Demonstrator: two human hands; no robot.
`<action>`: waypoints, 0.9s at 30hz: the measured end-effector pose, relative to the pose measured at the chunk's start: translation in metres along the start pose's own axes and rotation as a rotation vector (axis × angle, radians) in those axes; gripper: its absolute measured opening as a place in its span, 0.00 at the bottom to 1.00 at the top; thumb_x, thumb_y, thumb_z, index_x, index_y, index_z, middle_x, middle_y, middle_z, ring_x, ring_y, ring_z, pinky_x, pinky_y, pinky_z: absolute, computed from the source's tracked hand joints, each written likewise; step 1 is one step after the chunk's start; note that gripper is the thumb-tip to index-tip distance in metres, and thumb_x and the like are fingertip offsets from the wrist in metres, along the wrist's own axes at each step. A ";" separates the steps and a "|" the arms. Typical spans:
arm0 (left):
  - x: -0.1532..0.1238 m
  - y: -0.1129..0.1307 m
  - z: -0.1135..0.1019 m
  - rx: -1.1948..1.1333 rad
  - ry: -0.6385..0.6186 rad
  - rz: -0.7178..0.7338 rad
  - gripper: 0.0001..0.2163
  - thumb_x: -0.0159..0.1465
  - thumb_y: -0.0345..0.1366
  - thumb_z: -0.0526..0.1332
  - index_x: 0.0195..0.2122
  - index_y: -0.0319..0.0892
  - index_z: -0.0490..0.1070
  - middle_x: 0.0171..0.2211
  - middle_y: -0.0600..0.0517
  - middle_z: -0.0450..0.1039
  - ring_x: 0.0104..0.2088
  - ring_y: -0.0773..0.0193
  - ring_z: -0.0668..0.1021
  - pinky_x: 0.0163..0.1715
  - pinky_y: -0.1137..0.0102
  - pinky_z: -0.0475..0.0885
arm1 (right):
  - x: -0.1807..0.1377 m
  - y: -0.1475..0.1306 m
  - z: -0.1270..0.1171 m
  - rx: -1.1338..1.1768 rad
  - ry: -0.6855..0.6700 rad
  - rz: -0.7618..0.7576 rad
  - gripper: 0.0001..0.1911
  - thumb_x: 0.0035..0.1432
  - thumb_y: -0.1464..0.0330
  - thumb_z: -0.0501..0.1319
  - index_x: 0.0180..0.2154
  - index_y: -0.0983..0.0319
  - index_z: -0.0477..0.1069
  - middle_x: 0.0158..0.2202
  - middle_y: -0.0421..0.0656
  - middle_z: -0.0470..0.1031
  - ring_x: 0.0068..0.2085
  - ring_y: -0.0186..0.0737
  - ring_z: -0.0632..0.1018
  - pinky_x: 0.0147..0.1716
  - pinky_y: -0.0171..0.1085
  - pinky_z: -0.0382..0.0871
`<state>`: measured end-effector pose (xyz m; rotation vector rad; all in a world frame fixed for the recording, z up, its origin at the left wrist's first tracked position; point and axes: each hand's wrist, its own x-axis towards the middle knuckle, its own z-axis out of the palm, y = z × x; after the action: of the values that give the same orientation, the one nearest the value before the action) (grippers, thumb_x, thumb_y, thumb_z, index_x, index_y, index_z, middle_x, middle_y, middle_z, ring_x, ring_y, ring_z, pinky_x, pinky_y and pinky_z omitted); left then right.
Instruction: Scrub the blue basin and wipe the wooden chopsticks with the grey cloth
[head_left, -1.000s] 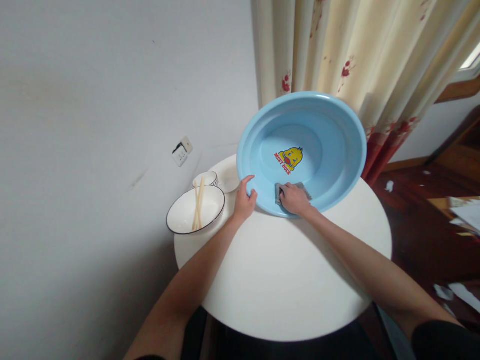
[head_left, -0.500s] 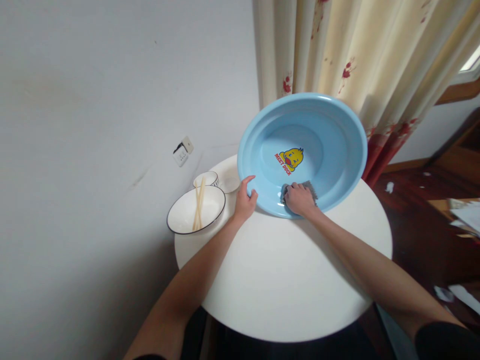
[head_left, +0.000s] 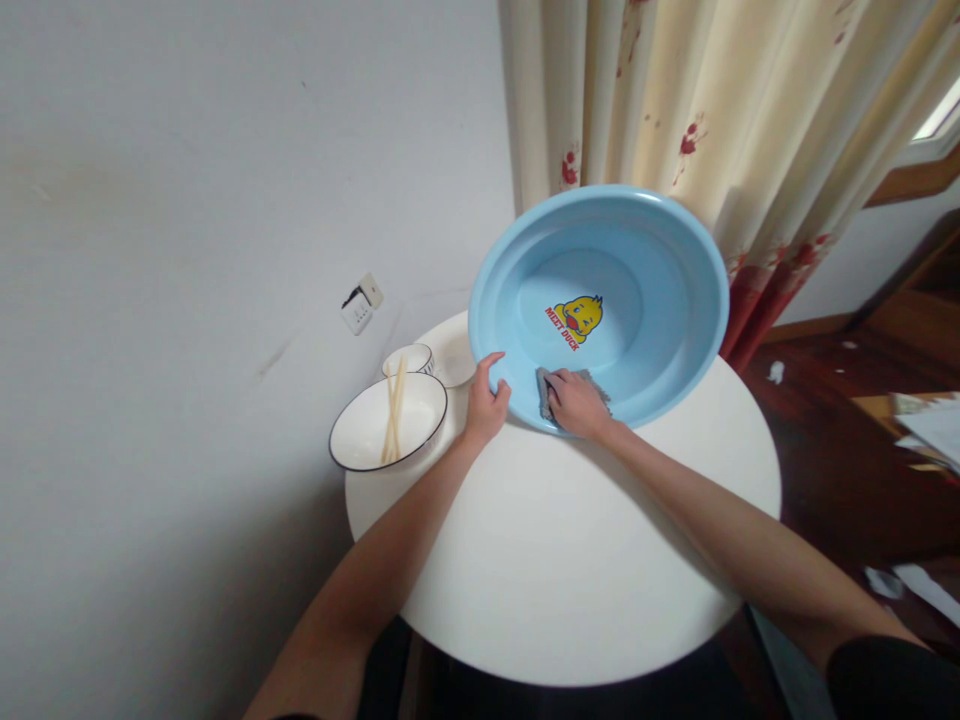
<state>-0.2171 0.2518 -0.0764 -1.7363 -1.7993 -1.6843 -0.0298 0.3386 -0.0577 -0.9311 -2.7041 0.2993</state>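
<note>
A large light-blue plastic basin with a yellow duck print on its bottom stands tilted on the round white table, its inside facing me. My left hand grips the basin's lower left rim, thumb and fingers on either side of it. Inside, low on the near wall, my right hand presses a grey cloth against the plastic. Part of the cloth sticks out on both sides of the fingers; the rest is hidden under the palm.
Left of the basin stands a big white bowl with chopsticks in it. Behind it are a smaller bowl and a whitish dish. A wall borders the left side, and a curtain hangs behind.
My right hand and the cloth have slid left along the basin's lower inner wall. My left hand keeps its hold on the rim, and the basin stays tilted.
</note>
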 end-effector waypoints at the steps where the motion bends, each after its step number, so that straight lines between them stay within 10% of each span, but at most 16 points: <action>1: 0.000 -0.001 0.000 0.000 -0.001 0.001 0.22 0.64 0.30 0.56 0.60 0.41 0.66 0.58 0.42 0.73 0.60 0.53 0.75 0.64 0.54 0.69 | 0.000 0.000 0.000 0.006 0.000 -0.005 0.22 0.73 0.67 0.48 0.63 0.64 0.67 0.59 0.54 0.74 0.57 0.50 0.74 0.56 0.42 0.62; 27: 0.000 0.004 -0.002 0.009 -0.018 0.008 0.22 0.64 0.30 0.55 0.61 0.41 0.66 0.58 0.42 0.73 0.58 0.53 0.76 0.61 0.56 0.70 | 0.002 0.010 0.000 -0.032 -0.022 0.029 0.22 0.74 0.67 0.47 0.63 0.62 0.67 0.59 0.52 0.74 0.57 0.49 0.76 0.53 0.41 0.65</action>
<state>-0.2148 0.2489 -0.0735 -1.7581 -1.8023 -1.6611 -0.0255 0.3476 -0.0596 -0.9828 -2.7250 0.2741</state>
